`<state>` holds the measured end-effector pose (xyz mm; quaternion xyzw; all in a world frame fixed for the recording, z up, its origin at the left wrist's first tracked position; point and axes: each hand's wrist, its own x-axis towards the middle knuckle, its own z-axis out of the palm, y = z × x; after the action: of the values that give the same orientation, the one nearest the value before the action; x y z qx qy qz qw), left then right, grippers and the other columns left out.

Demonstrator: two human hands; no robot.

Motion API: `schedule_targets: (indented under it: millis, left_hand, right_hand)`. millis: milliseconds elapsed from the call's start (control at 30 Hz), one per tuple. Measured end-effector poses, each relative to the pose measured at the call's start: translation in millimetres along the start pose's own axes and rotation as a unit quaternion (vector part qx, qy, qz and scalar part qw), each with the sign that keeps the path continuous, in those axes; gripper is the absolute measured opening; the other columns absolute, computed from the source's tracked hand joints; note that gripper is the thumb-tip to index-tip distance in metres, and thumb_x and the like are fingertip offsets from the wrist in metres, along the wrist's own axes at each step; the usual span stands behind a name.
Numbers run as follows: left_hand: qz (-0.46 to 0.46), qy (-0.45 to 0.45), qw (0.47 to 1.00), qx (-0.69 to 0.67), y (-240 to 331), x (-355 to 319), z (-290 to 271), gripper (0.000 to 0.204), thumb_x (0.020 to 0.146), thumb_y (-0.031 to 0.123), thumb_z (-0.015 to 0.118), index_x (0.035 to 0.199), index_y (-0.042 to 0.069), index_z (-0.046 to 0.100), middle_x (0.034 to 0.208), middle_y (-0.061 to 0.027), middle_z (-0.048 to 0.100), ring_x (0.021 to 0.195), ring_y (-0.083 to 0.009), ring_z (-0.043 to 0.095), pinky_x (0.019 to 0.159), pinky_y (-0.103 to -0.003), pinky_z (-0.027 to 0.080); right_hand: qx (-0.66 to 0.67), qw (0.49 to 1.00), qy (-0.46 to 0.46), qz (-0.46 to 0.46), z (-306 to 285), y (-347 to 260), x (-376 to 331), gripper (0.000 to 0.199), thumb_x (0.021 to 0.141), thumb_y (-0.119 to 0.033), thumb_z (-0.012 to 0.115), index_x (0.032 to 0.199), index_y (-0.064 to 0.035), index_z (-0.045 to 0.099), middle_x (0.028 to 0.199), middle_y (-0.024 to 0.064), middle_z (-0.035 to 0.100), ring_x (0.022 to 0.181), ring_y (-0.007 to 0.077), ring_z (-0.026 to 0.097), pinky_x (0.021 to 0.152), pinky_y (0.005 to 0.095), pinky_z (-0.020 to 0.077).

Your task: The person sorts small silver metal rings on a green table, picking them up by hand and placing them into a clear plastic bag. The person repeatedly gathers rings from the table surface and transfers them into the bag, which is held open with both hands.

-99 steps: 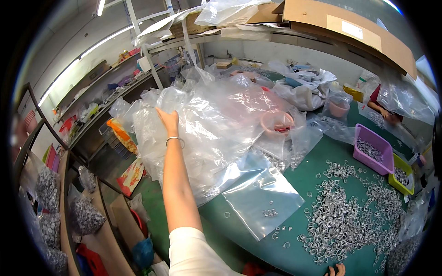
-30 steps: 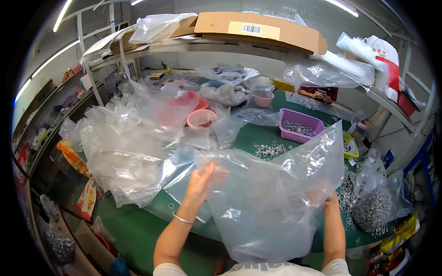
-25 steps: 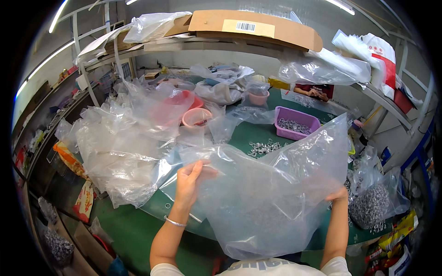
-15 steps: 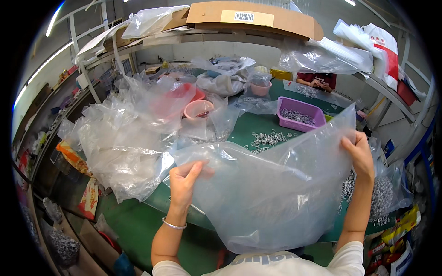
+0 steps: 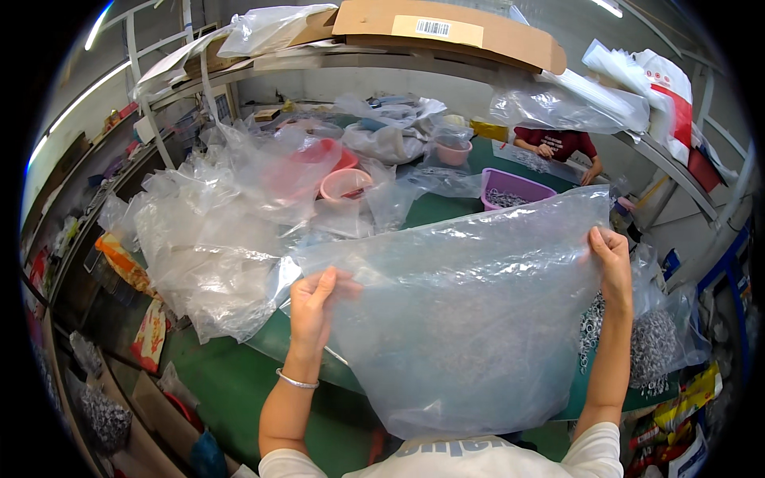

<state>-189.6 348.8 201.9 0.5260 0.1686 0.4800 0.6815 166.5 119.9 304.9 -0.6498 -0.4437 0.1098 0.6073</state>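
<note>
A large clear plastic bag [image 5: 470, 319] is stretched between my hands above the green table. My left hand [image 5: 315, 299] pinches its left edge, the thumb on my side and the fingers showing dimly through the film. At the upper right corner, my right hand [image 5: 610, 251] is closed on the plastic in the same way. Small metal rings [image 5: 591, 323] lie on the table by my right forearm, and a clear bag filled with more metal pieces [image 5: 653, 342] stands beyond it. The stretched bag hides much of the table behind it.
A heap of crumpled clear bags [image 5: 207, 247] covers the left side. Behind are a pink tub [image 5: 345, 185] and a purple basket [image 5: 518, 188] of metal pieces. A shelf with a cardboard box [image 5: 446, 36] spans overhead. Across the table sits a person in a dark red shirt [image 5: 562, 142].
The bag's upper edge is pulled straighter and now covers the loose rings in the middle. Its right corner has come down slightly. The person opposite shows more, with hands apart.
</note>
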Motion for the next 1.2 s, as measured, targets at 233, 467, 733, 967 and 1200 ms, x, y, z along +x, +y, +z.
schedule_targets:
  millis: [233,467,733,967,1200]
  left_hand:
    - [0.076,-0.062,0.995,-0.023,8.2,8.3,-11.2,0.018,0.086,0.008,0.061,0.096,-0.007,0.064,0.100,-0.0144,0.064,0.090,-0.0177,0.060,0.083,-0.029,0.046]
    - [0.268,0.115,0.956,-0.020,45.2,24.5,25.1,0.045,0.083,0.000,0.062,0.125,-0.002,0.048,0.121,-0.0115,0.048,0.107,-0.0166,0.047,0.087,-0.027,0.041]
    - [0.059,-0.081,0.959,-0.266,62.1,-11.1,75.8,0.067,0.086,0.029,0.063,0.134,-0.003,0.029,0.133,-0.0172,0.036,0.122,-0.0317,0.040,0.098,-0.045,0.039]
    - [-0.219,-0.183,0.879,-0.382,13.8,8.3,56.9,0.061,0.087,0.013,0.058,0.136,0.000,0.024,0.136,-0.0217,0.036,0.126,-0.0395,0.036,0.101,-0.054,0.035]
    - [-0.181,-0.215,0.907,-0.315,4.2,16.5,24.1,0.080,0.076,-0.009,0.056,0.143,0.015,0.019,0.140,-0.0232,0.031,0.127,-0.0424,0.035,0.095,-0.053,0.042]
  right_hand:
    - [-0.045,0.988,0.058,-0.135,-5.2,14.8,5.2,0.011,0.086,-0.010,0.061,0.085,0.0006,0.066,0.080,0.0000,0.062,0.071,0.0062,0.054,0.065,0.0194,0.0407]
    - [-0.164,0.875,0.287,-0.353,8.6,-56.4,45.9,0.014,0.085,-0.011,0.064,0.095,-0.0013,0.068,0.085,-0.0001,0.063,0.078,0.0062,0.054,0.073,0.0200,0.0418]
    - [-0.466,0.663,0.265,-0.523,37.2,-152.1,-44.7,0.006,0.076,-0.004,0.068,0.077,-0.0051,0.062,0.066,0.0023,0.053,0.058,0.0161,0.051,0.055,0.0269,0.0395]
    - [-0.328,0.578,-0.152,-0.732,120.1,-85.3,-121.9,0.023,0.062,-0.013,0.063,0.084,-0.0079,0.070,0.067,-0.0041,0.044,0.051,0.0068,0.034,0.044,0.0207,0.0192]
    - [-0.251,0.660,-0.520,-0.481,117.0,-107.9,-141.3,0.027,0.079,-0.020,0.061,0.099,-0.0011,0.063,0.084,0.0068,0.057,0.069,0.0145,0.053,0.056,0.0241,0.0397]
